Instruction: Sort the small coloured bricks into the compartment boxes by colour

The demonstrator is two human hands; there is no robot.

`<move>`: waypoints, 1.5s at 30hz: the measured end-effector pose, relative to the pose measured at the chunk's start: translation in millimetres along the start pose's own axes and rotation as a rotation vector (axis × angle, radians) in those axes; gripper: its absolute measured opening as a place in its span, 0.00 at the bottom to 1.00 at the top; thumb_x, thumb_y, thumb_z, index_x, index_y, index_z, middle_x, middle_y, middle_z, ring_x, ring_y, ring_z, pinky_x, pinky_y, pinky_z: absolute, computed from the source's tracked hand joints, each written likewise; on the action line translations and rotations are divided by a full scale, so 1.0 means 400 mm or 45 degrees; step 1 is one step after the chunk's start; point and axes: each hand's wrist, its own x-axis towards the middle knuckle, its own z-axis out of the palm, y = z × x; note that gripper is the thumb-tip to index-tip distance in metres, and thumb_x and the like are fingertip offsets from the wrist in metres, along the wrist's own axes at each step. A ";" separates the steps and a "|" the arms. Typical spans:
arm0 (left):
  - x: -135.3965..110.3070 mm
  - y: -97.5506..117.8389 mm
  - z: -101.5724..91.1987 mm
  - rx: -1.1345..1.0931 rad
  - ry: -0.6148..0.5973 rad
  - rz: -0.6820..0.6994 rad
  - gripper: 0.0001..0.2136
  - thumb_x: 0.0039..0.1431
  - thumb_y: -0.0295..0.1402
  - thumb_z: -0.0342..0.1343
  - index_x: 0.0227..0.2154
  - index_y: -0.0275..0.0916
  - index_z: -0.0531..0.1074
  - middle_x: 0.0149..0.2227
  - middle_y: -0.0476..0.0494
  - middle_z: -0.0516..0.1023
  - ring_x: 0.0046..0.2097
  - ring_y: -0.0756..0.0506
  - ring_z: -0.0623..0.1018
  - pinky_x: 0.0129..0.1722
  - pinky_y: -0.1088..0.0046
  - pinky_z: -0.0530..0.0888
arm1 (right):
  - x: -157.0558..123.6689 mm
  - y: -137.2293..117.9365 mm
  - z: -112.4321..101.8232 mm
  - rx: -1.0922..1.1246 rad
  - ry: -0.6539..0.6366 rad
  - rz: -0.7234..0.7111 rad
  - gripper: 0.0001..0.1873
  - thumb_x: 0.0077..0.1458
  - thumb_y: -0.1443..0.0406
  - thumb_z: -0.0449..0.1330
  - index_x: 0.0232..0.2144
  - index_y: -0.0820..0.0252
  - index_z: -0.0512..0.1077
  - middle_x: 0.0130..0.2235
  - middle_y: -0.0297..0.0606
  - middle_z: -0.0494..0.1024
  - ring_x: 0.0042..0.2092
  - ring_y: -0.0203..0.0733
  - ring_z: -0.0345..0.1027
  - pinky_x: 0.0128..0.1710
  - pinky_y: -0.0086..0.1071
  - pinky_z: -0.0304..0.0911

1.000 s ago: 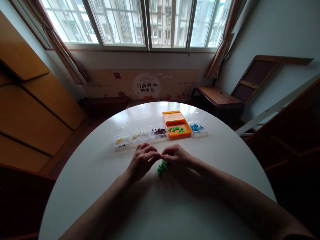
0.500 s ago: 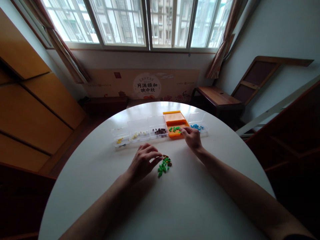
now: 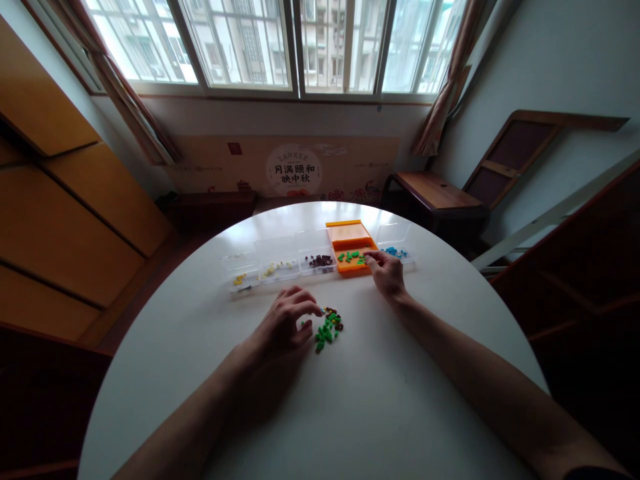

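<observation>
A small heap of green and dark brown beads (image 3: 327,328) lies on the round white table (image 3: 350,413). My left hand (image 3: 287,320) rests just left of the heap, fingers curled and pinched at its edge; what they hold is too small to make out. My right hand (image 3: 386,270) reaches out to the front right corner of the orange box (image 3: 353,252), which holds green pieces, its fingers bent over the rim.
A row of clear boxes flanks the orange one: yellow pieces (image 3: 274,269), dark brown pieces (image 3: 319,261), blue pieces (image 3: 396,251). A wooden chair (image 3: 440,193) stands behind the table at the right, wooden panels at the left.
My right hand left the bead heap and went out to the orange box, where it stays. My left hand stayed by the heap and curled in slightly.
</observation>
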 end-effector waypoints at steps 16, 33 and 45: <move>-0.001 -0.001 -0.006 0.048 -0.268 -0.041 0.05 0.54 0.26 0.57 0.30 0.43 0.74 0.39 0.48 0.74 0.45 0.45 0.68 0.47 0.65 0.61 | -0.060 -0.036 0.017 0.002 -0.166 -0.179 0.13 0.52 0.62 0.57 0.35 0.63 0.79 0.31 0.40 0.80 0.27 0.37 0.66 0.30 0.30 0.63; 0.004 0.017 -0.008 0.292 0.279 -0.025 0.07 0.63 0.31 0.52 0.31 0.40 0.73 0.35 0.45 0.74 0.41 0.45 0.68 0.43 0.67 0.63 | -0.155 -0.124 0.042 0.212 -1.052 -0.246 0.13 0.54 0.60 0.60 0.29 0.67 0.78 0.21 0.32 0.69 0.24 0.30 0.57 0.24 0.24 0.52; 0.012 0.011 0.009 0.216 0.354 0.007 0.03 0.61 0.32 0.56 0.34 0.39 0.72 0.36 0.45 0.74 0.41 0.45 0.69 0.43 0.66 0.66 | -0.102 -0.096 0.042 0.107 -0.831 -0.291 0.12 0.54 0.63 0.57 0.27 0.63 0.78 0.24 0.35 0.76 0.27 0.35 0.67 0.28 0.26 0.59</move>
